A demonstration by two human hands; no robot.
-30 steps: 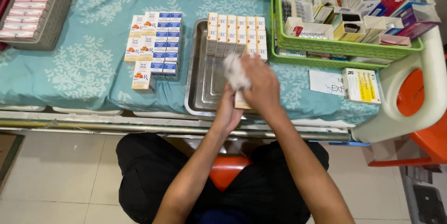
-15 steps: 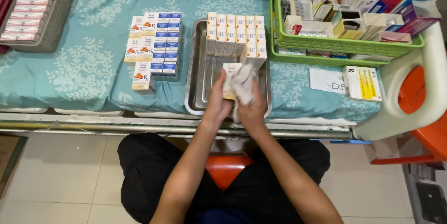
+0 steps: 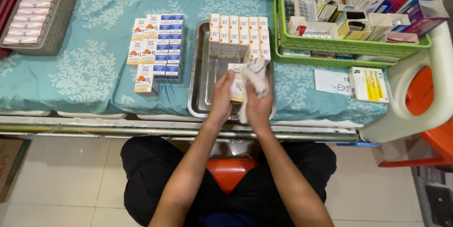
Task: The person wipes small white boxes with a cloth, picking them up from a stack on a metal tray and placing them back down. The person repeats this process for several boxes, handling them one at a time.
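A teal cloth with white leaf shapes [image 3: 94, 66] covers the desk. In the middle of it sits a shiny metal tray [image 3: 200, 80], and everything else is placed around that tray. To the right of the tray stand two stacked green baskets [image 3: 330, 47] full of mixed medicine boxes. Far to the left of the tray is a grey basket [image 3: 61, 14] with pink and white packs. Just left of the tray lie rows of small blue and orange boxes [image 3: 158, 43]. At the back of the tray stand rows of cream boxes [image 3: 238, 36].

Over the front of the tray, the left hand [image 3: 222, 97] is curled around one cream box [image 3: 236, 83] and holds it up. The right hand [image 3: 258, 102] is closed on a white cloth [image 3: 254, 73] and presses it on that box. The cloth may be a tissue; it is hard to tell.
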